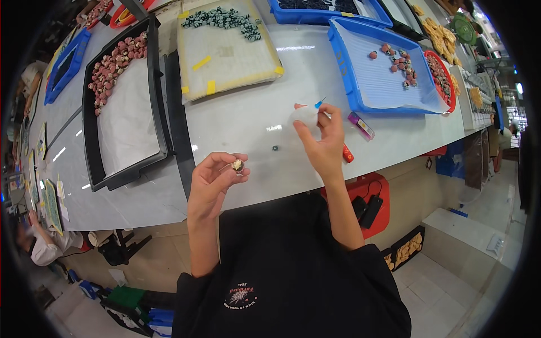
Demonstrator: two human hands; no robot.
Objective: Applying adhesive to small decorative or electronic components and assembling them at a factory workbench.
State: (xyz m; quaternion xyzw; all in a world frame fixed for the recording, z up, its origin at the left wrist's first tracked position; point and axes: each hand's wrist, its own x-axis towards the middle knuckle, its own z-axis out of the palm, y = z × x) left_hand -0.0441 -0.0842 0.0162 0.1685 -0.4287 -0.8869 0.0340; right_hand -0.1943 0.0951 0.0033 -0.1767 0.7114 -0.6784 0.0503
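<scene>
My left hand [211, 183] pinches a small round piece [238, 165], cream on top and dark at its side, above the table's near part. Farther right, my right hand [326, 138] is closed round a white rounded object [305, 116]. A thin blue tip [320, 103] shows beside its fingers; the object's exact kind is unclear. Between the hands, a small dark green bead-like piece [275, 148] lies on the white table [236, 127]. To the right of the right hand lie a purple packet [361, 126] and a red-orange tube-like object [347, 153].
A black tray [160, 112] with pink-and-cream pieces stands left. Behind, a yellow-taped board [225, 79] carries dark green pieces. A blue tray [350, 84] at right holds several pink pieces, with a red basin [451, 101] beyond. A red stool [378, 217] stands below the table edge.
</scene>
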